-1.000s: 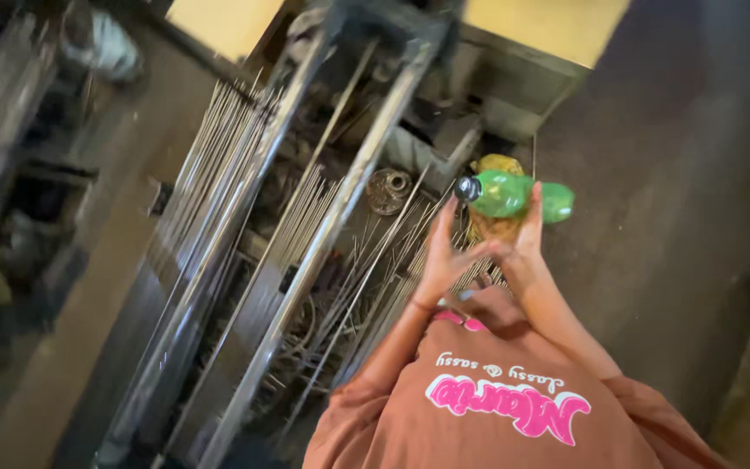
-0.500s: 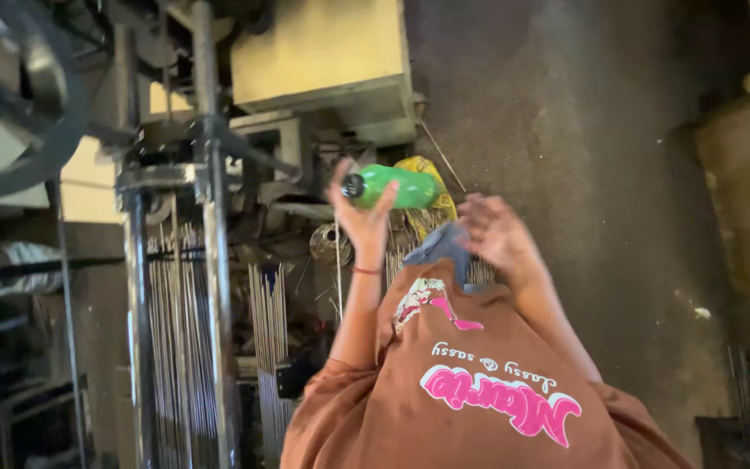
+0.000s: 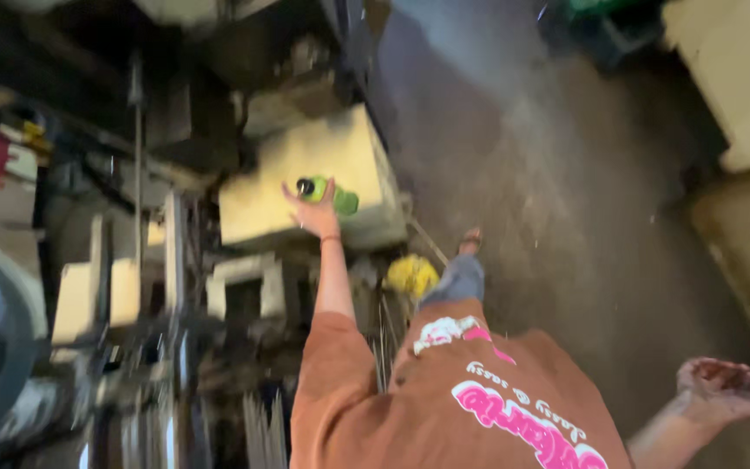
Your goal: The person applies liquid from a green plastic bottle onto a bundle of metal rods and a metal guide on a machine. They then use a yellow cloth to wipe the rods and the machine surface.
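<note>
The left hand [image 3: 316, 211] is stretched far out and closes around a green plastic bottle with a dark cap [image 3: 327, 194], which it holds against or just above the top of a pale yellow box-shaped machine housing [image 3: 301, 187]. The bottle lies almost on its side, with the cap pointing to the left. I judge that the step in hand is the setting down of the bottle on this housing. The next move calls for a flat, stable place on the top and a slow release, because a bottle lying on its side can roll off the edge.

The right hand [image 3: 718, 388] hangs low at the near right, well apart from the bottle — it is open, the fingers loosely curled, and it holds nothing. The palm looks dark and soiled.

Much is hard to read. The whole picture is blurred by motion, mostly on the left, where metal frames and rods [image 3: 141, 260] melt together. I cannot tell if the bottle already touches the housing. A yellow object [image 3: 411, 276] near the person's leg is too unclear to name — the brown shirt [image 3: 444, 408] hides what is under it. The grey concrete floor [image 3: 566, 174] is cut off at the right.
</note>
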